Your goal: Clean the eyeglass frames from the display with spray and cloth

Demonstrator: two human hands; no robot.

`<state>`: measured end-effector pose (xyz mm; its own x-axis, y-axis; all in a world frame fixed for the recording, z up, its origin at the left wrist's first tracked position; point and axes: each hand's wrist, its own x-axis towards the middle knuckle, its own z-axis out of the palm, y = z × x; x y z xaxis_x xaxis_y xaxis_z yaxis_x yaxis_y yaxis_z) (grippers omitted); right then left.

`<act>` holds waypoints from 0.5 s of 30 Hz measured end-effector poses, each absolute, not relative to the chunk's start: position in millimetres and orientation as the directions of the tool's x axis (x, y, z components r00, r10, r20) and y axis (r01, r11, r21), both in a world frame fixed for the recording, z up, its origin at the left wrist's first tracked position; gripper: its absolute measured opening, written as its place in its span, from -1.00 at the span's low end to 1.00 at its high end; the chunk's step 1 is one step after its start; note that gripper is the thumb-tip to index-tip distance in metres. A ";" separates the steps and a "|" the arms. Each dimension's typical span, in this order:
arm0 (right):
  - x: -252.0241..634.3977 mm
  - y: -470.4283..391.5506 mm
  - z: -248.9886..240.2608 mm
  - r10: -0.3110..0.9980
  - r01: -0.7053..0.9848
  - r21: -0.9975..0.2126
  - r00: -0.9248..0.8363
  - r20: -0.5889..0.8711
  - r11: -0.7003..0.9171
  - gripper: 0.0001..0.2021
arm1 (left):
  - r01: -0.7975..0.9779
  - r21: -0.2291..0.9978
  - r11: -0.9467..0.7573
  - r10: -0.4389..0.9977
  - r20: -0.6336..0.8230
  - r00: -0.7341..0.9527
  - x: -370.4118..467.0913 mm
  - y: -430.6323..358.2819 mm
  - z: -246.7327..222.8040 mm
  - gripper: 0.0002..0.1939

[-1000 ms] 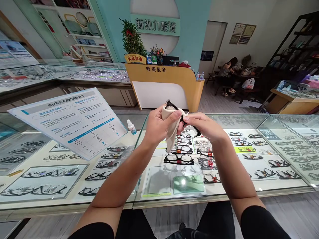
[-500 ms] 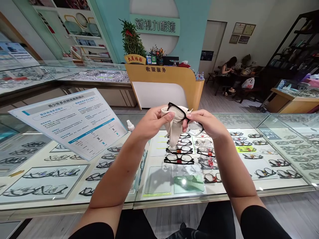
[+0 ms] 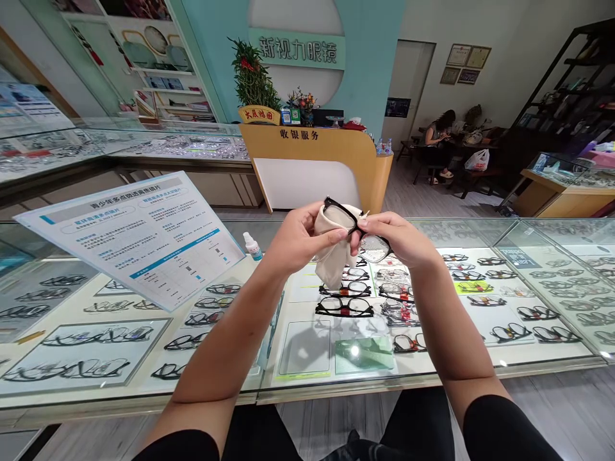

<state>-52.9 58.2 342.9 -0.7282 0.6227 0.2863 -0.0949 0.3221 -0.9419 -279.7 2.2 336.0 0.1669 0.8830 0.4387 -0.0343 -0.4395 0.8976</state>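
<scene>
A pair of black-framed eyeglasses [image 3: 356, 225] is held up above the glass counter, tilted down to the right. My left hand [image 3: 303, 238] is closed on a cream cleaning cloth [image 3: 330, 271], which lies behind and around the left lens and hangs below it. The left thumb points along the lower rim of that lens. My right hand [image 3: 398, 238] pinches the frame near the bridge, its fingers partly hiding the right lens. Close to my left forearm, a small white spray bottle [image 3: 252, 246] stands on the counter.
Under the glass counter top [image 3: 365, 383] lie rows of eyeglasses [image 3: 344, 307]. A printed lens chart [image 3: 139, 237] stands tilted at the left. Beyond is a wooden cashier counter [image 3: 379, 176]; a person [image 3: 437, 141] sits at a table at the far right.
My left thumb has slid down from the front of the left lens to its lower edge, and the cloth has shifted with it. My right hand keeps its grip on the eyeglasses.
</scene>
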 end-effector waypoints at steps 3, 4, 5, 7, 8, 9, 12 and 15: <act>-54.1 58.2 342.6 0.615 -0.101 -0.943 -0.735 0.285 0.317 -0.56 | -0.044 0.888 -0.459 0.873 0.459 0.163 -276.2 0.8 337.3 -0.57; -54.7 58.2 342.3 0.613 -0.105 -0.944 -0.737 0.284 0.312 -0.56 | -0.042 0.884 -0.466 0.870 0.467 0.157 -274.6 0.3 337.8 -0.56; -55.5 58.3 342.0 0.609 -0.109 -0.945 -0.741 0.284 0.308 -0.56 | -0.038 0.880 -0.474 0.868 0.474 0.148 -272.9 -0.3 338.3 -0.55; -57.1 57.8 341.4 0.602 -0.113 -0.946 -0.747 0.282 0.304 -0.55 | -0.034 0.875 -0.484 0.867 0.484 0.121 -268.9 -1.3 338.5 -0.52; -58.0 57.2 341.2 0.599 -0.112 -0.947 -0.750 0.280 0.302 -0.54 | -0.034 0.874 -0.484 0.869 0.485 0.102 -266.8 -1.6 338.1 -0.51; -58.9 56.5 341.2 0.597 -0.114 -0.947 -0.752 0.279 0.299 -0.53 | -0.034 0.876 -0.481 0.873 0.482 0.078 -264.4 -1.8 337.4 -0.48; -61.3 53.5 342.1 0.592 -0.132 -0.952 -0.757 0.278 0.278 -0.50 | -0.043 0.877 -0.478 0.878 0.478 -0.014 -256.7 -2.5 333.3 -0.42; -63.3 50.9 343.3 0.575 -0.142 -0.951 -0.769 0.280 0.274 -0.48 | -0.057 0.855 -0.516 0.855 0.510 -0.096 -248.7 -4.3 329.2 -0.42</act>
<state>-63.3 50.9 343.3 -0.7688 0.5749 0.2800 -0.1417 0.2739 -0.9513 -248.7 -4.3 329.2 -0.0959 0.8548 0.5100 -0.0572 -0.5163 0.8545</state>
